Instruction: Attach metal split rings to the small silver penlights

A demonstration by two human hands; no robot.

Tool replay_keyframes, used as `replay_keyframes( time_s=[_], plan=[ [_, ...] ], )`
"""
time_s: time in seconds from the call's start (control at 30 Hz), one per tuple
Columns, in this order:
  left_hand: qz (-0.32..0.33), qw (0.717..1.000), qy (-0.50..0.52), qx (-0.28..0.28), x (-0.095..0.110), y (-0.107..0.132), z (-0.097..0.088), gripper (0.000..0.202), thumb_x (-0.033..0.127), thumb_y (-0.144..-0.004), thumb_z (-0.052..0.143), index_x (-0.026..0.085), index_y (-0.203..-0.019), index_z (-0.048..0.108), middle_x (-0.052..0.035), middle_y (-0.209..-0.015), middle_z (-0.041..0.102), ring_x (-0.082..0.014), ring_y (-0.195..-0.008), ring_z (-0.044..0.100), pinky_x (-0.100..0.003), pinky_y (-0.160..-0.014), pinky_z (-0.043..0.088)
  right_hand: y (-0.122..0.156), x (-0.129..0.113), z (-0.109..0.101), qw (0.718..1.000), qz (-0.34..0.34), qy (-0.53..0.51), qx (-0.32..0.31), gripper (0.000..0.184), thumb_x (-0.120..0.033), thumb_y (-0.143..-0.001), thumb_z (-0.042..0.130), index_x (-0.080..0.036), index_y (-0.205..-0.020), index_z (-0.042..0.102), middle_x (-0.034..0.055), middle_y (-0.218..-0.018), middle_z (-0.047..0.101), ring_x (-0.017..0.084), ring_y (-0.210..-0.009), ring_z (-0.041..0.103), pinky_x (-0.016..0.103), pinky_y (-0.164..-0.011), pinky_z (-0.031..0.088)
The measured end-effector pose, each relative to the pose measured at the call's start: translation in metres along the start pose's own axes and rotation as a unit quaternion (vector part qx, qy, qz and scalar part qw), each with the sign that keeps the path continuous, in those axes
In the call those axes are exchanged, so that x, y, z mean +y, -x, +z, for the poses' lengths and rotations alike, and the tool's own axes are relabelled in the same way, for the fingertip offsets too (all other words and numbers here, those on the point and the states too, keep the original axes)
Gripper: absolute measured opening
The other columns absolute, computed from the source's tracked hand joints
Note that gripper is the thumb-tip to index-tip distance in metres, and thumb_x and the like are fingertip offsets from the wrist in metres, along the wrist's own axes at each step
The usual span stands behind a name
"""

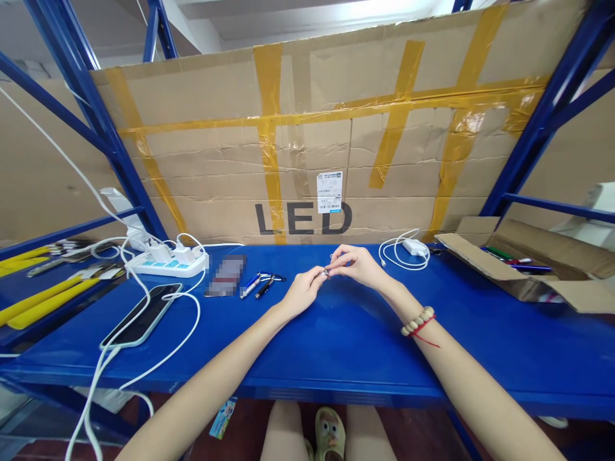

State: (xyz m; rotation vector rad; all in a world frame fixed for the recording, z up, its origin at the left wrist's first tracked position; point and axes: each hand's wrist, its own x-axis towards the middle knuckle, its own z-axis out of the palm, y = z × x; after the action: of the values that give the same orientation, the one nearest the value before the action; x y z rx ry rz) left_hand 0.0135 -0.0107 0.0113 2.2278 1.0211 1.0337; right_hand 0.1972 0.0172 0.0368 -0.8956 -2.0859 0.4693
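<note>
Over the middle of the blue shelf top (pixel 355 346), my two hands meet at the fingertips. A tiny dark, shiny piece (pixel 326 272) shows between them, too small to name. My left hand (pixel 303 288) pinches it from the left, fingers closed. My right hand (pixel 358 266) comes from the right, its thumb and finger closed at the same piece. Several short pens (pixel 259 285), blue, silver and black, lie just left of my left hand. Beside them is a flat dark rectangular item (pixel 225 275), blurred out.
A phone (pixel 144 317) with white cables and a white power strip (pixel 168 261) are at left. At right lie a white charger (pixel 416 248) and an open cardboard box (pixel 533 269) holding pens. A large taped carton (pixel 216 173) stands behind, between blue posts.
</note>
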Motion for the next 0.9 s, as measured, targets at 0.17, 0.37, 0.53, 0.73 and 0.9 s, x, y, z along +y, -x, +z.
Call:
replay_keyframes(
  time_s=[0.17,0.37,0.53,0.73,0.9],
  plan=[
    [-0.009,1.0,0.004,-0.013,0.0021,0.004,-0.0027,0.024,0.029,-0.087,0.038,0.016,-0.083,0.057,0.0007,-0.067,0.056,-0.0111,-0.061,0.05,-0.021,-0.06,0.037,0.0009,-0.0025,0.002,0.999,-0.007,0.021,-0.024,0.019,-0.039,-0.07,0.069,-0.021,-0.069,0.073,0.0029,-0.078,0.062,0.012,-0.067,0.053,0.023,-0.06,0.038],
    [-0.002,1.0,-0.02,-0.013,-0.0014,0.0041,-0.0021,0.024,0.027,-0.087,0.038,0.015,-0.084,0.059,-0.0006,-0.073,0.061,-0.0118,-0.065,0.053,-0.021,-0.064,0.039,0.0022,-0.0047,0.0033,0.999,-0.002,0.027,-0.03,0.013,-0.033,-0.07,0.07,-0.02,-0.069,0.072,0.0006,-0.076,0.061,0.01,-0.065,0.054,0.021,-0.056,0.035],
    [0.003,0.999,-0.038,-0.01,-0.0013,0.004,-0.0016,0.023,0.028,-0.088,0.038,0.016,-0.086,0.057,0.0003,-0.07,0.059,-0.0109,-0.063,0.052,-0.021,-0.062,0.038,0.0025,-0.005,0.005,0.999,0.006,0.018,-0.026,0.015,-0.033,-0.072,0.068,-0.019,-0.069,0.071,0.0007,-0.076,0.061,0.009,-0.063,0.054,0.021,-0.056,0.035],
    [0.013,0.999,-0.043,-0.013,-0.005,0.0062,0.0018,0.022,0.028,-0.089,0.038,0.017,-0.085,0.056,0.0016,-0.065,0.056,-0.01,-0.058,0.05,-0.021,-0.059,0.037,0.0017,-0.0017,0.0063,0.998,0.036,0.017,-0.042,0.016,-0.035,-0.068,0.07,-0.019,-0.067,0.071,0.0003,-0.07,0.06,0.009,-0.058,0.051,0.022,-0.054,0.034],
    [0.004,0.998,-0.06,-0.006,-0.007,0.0077,0.0031,0.02,0.028,-0.089,0.038,0.018,-0.086,0.055,0.0003,-0.07,0.06,-0.0115,-0.061,0.053,-0.022,-0.059,0.038,0.0017,-0.0058,0.0041,0.996,0.061,0.059,-0.041,0.014,-0.036,-0.067,0.071,-0.023,-0.068,0.072,-0.0004,-0.069,0.062,0.01,-0.061,0.051,0.023,-0.056,0.033]
  ],
)
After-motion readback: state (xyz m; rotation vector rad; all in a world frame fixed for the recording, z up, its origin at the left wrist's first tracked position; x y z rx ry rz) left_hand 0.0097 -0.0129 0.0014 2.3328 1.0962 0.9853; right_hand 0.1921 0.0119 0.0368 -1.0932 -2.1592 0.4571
